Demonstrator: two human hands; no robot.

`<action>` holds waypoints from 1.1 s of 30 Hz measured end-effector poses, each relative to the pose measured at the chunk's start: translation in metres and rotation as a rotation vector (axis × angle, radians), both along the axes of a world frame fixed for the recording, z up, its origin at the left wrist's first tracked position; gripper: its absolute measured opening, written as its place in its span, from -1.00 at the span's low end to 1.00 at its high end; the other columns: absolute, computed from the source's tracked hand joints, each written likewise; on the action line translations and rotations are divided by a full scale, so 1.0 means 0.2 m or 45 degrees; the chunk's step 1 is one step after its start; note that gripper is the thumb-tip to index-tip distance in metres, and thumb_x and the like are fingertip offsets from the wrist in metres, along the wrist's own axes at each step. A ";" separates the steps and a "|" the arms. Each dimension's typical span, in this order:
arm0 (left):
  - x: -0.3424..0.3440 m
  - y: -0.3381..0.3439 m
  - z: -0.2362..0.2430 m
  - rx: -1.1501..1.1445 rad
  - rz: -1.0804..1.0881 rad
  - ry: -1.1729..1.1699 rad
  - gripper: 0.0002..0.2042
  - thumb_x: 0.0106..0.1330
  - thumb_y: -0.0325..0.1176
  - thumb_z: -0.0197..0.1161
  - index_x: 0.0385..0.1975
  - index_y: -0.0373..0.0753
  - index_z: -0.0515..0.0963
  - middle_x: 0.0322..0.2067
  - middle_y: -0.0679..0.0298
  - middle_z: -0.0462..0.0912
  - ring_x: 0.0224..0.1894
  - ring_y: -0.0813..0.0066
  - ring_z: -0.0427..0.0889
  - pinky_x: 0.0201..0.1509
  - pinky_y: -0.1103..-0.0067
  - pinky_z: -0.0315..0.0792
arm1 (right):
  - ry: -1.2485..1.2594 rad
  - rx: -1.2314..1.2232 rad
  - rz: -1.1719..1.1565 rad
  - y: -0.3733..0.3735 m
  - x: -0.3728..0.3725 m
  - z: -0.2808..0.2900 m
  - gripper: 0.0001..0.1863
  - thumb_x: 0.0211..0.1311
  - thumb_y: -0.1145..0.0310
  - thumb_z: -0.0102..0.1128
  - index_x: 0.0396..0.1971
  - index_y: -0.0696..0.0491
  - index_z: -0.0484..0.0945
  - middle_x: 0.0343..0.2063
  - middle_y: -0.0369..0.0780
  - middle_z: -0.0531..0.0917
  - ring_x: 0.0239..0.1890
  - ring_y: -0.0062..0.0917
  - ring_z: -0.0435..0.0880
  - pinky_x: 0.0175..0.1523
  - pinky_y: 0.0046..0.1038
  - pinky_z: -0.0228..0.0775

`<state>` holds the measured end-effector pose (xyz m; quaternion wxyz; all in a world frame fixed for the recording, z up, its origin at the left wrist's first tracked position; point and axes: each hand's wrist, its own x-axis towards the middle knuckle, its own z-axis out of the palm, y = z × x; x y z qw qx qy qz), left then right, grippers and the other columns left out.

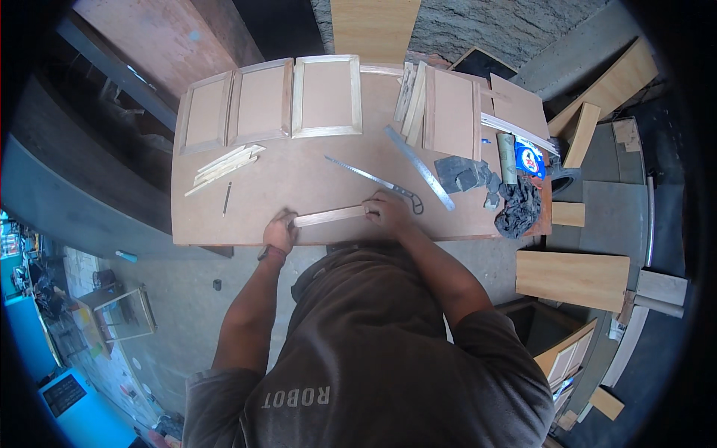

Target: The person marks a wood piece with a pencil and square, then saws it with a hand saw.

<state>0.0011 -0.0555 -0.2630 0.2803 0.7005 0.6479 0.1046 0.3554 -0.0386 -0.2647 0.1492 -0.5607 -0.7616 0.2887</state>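
The left hand (280, 231) and the right hand (385, 211) each close a grip on one end of a thin wooden strip (329, 216). It lies flat near the table's (299, 179) front edge. A hand saw (373, 181) lies just behind it.

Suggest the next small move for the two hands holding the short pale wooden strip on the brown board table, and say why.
Probably lift the right hand to the hand saw just beyond it, while the left hand steadies the short pale wooden strip: both hands grip the strip's ends, flat on the table.
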 end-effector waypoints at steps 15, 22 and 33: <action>0.02 -0.01 0.00 -0.039 0.078 -0.080 -0.40 0.05 -0.51 0.54 0.19 -0.19 0.59 0.16 0.05 0.63 0.18 0.04 0.63 0.28 0.35 0.53 | 0.134 0.173 -0.175 -0.10 0.10 0.05 -0.38 0.07 0.09 0.59 0.11 0.06 0.65 0.09 -0.13 0.68 0.15 -0.21 0.66 0.25 -0.28 0.51; -0.09 -0.10 -0.10 0.037 0.195 -0.116 -0.32 0.03 -0.47 0.59 0.26 -0.15 0.56 0.24 -0.08 0.56 0.25 -0.05 0.58 0.32 0.32 0.50 | 0.233 0.172 -0.627 -0.22 0.29 0.08 -0.50 0.20 0.10 0.52 0.04 0.09 0.69 -0.17 -0.10 0.71 -0.17 -0.23 0.71 -0.04 -0.27 0.57; -0.23 -0.18 -0.20 0.079 0.522 -0.125 -0.37 0.12 -0.37 0.58 0.25 -0.25 0.56 -0.05 0.06 0.63 -0.05 0.14 0.66 0.15 0.33 0.57 | 0.057 0.318 -0.987 -0.19 0.55 0.03 -0.69 0.28 0.20 0.41 -0.11 0.09 0.71 -0.29 -0.11 0.65 -0.16 -0.15 0.66 -0.03 -0.18 0.49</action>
